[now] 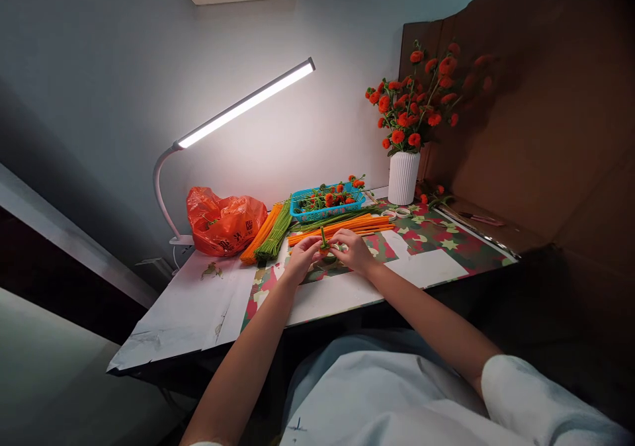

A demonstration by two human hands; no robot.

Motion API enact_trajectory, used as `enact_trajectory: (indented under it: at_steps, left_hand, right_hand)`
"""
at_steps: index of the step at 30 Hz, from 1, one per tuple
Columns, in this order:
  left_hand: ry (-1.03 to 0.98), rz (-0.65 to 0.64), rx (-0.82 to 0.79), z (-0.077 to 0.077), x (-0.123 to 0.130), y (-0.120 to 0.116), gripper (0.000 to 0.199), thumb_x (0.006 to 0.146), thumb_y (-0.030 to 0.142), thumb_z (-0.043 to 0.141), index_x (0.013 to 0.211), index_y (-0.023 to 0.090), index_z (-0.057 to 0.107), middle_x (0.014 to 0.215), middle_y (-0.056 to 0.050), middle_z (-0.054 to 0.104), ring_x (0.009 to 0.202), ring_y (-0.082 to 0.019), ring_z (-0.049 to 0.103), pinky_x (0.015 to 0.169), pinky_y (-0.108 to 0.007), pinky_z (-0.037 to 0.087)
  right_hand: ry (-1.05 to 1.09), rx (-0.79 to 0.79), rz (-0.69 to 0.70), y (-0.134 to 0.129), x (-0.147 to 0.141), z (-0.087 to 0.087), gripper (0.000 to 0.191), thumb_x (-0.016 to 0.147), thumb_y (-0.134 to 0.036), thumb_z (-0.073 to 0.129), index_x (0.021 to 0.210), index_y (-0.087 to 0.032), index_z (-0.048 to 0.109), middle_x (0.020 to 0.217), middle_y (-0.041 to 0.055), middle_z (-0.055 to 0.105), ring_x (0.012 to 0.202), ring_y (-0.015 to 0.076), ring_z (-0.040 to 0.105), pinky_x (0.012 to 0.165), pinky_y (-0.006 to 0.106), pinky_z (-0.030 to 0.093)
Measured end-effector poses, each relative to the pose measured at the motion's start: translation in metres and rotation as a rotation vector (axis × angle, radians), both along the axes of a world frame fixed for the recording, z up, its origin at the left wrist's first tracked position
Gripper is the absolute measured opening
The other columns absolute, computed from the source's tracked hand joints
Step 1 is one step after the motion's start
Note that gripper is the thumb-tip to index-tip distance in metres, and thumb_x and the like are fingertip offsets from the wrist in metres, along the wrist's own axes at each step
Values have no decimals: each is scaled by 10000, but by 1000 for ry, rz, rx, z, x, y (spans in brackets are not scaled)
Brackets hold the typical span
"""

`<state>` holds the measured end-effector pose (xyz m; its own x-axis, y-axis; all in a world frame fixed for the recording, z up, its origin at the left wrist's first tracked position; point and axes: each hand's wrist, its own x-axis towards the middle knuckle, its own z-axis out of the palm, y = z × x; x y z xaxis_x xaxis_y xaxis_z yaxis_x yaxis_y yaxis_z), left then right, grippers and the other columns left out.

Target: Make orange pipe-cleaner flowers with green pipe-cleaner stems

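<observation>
Between my two hands, just above the table, is a small orange and green pipe-cleaner flower (324, 246) with a green stem pointing up. My left hand (304, 255) pinches it from the left, and the fingers of my right hand (351, 250) close on it from the right. Right behind my hands lies a bundle of orange pipe cleaners (364, 225). Farther back, a blue basket (325, 216) holds several orange flowers with green stems.
An orange plastic bag (225, 224) sits left, beside green pipe cleaners (275, 234). A lit lamp (248, 105) reaches over the table. At the back right stands a white ribbed vase (402, 180) of orange flowers, near a cardboard panel (536, 115). Pink-handled scissors (483, 220) lie right.
</observation>
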<state>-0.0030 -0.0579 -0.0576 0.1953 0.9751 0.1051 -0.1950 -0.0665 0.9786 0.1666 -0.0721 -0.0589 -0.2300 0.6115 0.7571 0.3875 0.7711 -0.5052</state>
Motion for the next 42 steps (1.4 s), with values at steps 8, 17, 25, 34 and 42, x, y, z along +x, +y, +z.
enact_trajectory:
  at_steps: [8,17,25,34,42]
  left_hand:
    - [3,-8,9,0,0,0,368,556,381,810,813,156,673,850,-18,652,710,-127,618,662,-268,523]
    - [66,-43,18,1,3,-6,340,609,413,779,821,160,697,856,-23,654,701,-128,594,622,-255,525]
    - [88,-82,-40,3,3,-6,292,602,270,735,866,146,713,886,-54,690,660,-118,606,668,-279,523]
    - [151,-102,-3,1,0,-8,313,602,280,752,884,151,713,762,-40,703,643,-136,635,664,-273,513]
    - [244,-87,112,-3,1,-6,318,579,280,779,857,150,697,679,-7,650,585,-114,584,600,-250,488]
  right_hand:
    - [-76,69,-47,-2,-1,0,95,807,-156,613,852,-204,683,846,48,639,820,191,562,754,310,439]
    - [-122,68,-140,-6,-5,2,262,775,-148,600,1032,-189,630,1002,81,620,928,219,539,825,335,417]
    - [-336,104,-379,-11,-2,5,124,769,-298,644,842,-198,655,1137,91,597,1054,257,474,888,388,287]
    - [-379,16,-365,-11,-8,4,149,786,-277,572,689,-174,619,740,85,654,794,222,494,848,421,260]
    - [-168,-236,-315,-5,-8,-1,179,734,-221,548,568,-174,597,589,20,618,584,143,506,634,278,338]
